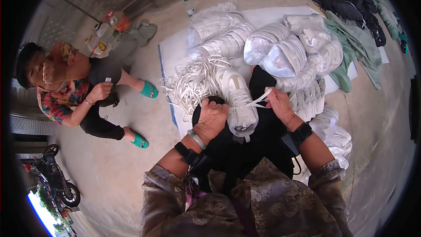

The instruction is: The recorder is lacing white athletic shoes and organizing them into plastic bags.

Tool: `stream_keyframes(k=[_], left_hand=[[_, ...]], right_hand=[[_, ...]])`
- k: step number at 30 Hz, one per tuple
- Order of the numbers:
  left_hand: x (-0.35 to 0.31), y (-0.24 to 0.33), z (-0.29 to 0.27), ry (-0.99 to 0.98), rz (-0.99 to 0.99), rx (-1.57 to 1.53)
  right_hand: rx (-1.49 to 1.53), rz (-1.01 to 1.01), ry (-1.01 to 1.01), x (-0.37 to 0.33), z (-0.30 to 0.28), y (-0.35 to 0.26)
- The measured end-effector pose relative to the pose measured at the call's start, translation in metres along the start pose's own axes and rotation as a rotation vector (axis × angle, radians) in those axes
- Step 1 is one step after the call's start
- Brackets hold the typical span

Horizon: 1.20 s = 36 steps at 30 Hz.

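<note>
A white sneaker (237, 88) rests on my black-clad lap, its toe pointing away from me. Its flat white shoelace (261, 99) is stretched sideways across the top of the shoe. My right hand (279, 104) pinches one end of the lace, raised to the right of the sneaker. On the left, my left hand (212, 118) is closed beside the shoe's collar, with the lace running into its fingers. Just beyond that hand lies a tangled heap of loose white laces (193, 81).
Several bundles of white shoe uppers (230, 37) lie on a white sheet (175, 46) ahead, more at the right (331, 134). Green cloth (357, 48) is at far right. A seated person (83, 85) is at left, near a motorcycle (55, 177). A bottle (188, 8) stands behind the bundles.
</note>
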<state>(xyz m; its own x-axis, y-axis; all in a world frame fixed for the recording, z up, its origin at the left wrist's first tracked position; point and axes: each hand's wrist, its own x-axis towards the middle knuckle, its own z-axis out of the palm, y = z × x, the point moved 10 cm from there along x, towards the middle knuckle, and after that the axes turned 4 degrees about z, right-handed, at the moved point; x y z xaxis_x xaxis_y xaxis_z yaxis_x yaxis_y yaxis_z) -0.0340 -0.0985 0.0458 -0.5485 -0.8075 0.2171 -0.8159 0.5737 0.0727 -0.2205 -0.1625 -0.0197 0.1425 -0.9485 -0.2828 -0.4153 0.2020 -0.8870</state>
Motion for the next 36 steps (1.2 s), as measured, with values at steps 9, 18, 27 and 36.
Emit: stream_keyframes(k=[9, 18, 27, 36], left_hand=[[-0.078, -0.064, -0.013, -0.154, -0.228, 0.128], [-0.037, -0.047, -0.010, 0.158, -0.389, -0.580], [0.025, 0.001, 0.024, 0.021, -0.315, -0.892], [0.011, 0.011, 0.007, 0.123, -0.215, -1.143]], right_hand=[[-0.132, -0.414, 0.113, -0.019, 0.020, -0.036], [0.141, -0.377, -0.114, -0.019, 0.037, -0.051], [0.477, -0.127, -0.246, -0.025, 0.036, -0.043], [0.017, -0.407, -0.117, -0.017, 0.036, -0.042]])
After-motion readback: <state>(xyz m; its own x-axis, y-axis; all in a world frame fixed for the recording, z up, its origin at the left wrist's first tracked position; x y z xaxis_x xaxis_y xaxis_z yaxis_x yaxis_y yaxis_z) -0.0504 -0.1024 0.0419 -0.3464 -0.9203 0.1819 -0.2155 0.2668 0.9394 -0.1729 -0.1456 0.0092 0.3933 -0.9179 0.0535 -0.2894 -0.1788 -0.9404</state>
